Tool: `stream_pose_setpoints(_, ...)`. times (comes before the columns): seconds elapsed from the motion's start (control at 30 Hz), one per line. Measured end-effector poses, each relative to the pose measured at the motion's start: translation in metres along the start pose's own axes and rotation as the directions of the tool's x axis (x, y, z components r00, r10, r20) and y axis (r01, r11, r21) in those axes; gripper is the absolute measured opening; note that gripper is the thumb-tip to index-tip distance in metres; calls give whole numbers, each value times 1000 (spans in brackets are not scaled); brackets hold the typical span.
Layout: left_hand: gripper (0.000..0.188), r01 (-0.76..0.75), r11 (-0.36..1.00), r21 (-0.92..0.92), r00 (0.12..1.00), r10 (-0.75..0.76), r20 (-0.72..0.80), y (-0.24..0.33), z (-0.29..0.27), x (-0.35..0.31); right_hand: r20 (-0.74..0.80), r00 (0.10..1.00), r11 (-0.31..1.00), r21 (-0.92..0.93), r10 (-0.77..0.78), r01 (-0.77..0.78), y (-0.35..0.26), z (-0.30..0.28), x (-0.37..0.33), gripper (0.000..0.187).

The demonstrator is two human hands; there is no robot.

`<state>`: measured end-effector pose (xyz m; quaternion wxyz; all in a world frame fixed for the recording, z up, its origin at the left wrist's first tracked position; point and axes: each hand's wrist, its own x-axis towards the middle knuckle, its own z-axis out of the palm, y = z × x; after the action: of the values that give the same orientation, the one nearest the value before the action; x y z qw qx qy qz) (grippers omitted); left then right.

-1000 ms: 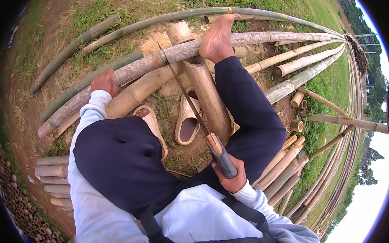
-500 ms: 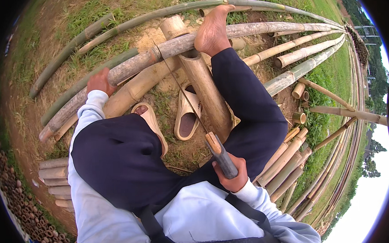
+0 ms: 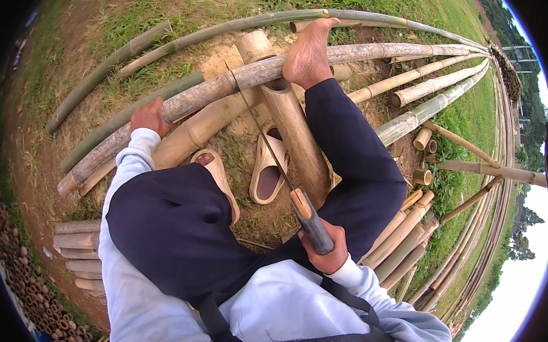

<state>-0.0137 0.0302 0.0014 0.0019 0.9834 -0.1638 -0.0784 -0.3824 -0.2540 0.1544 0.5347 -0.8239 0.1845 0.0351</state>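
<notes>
Bamboo pole, round and mottled grey-brown (image 3: pixel 202 94), runs crosswise ahead, nearer your left hand (image 3: pixel 150 117), closed over it; your right hand (image 3: pixel 327 250) grips the dark-handled, thin-bladed metal saw (image 3: pixel 312 223), pointing forward across it.

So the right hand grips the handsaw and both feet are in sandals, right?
Not quite: in the head view, the right foot is bare on the bamboo pole; only the left foot wears a slide sandal. The right hand does grip the handsaw.
</notes>
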Motion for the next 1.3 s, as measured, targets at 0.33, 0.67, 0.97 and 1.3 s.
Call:
stream_pose_setpoints(0.33,58,-59,996,-63,997,56,-46,-6,10,3,8,1000,999,-21,25,-25,7,3,24,28)
stream_pose_setpoints(0.67,58,-40,997,-60,999,42,26,2,4,9,-44,998,994,-98,-53,49,10,36,111,18)
stream_pose_setpoints(0.97,57,-27,998,-59,999,25,-32,-13,15,8,17,999,1000,-12,-27,27,4,-3,31,24)
stream_pose_setpoints(1.3,57,-53,993,-105,998,48,-46,-13,20,1,-29,999,1000,-6,-18,18,21,2,-11,39)
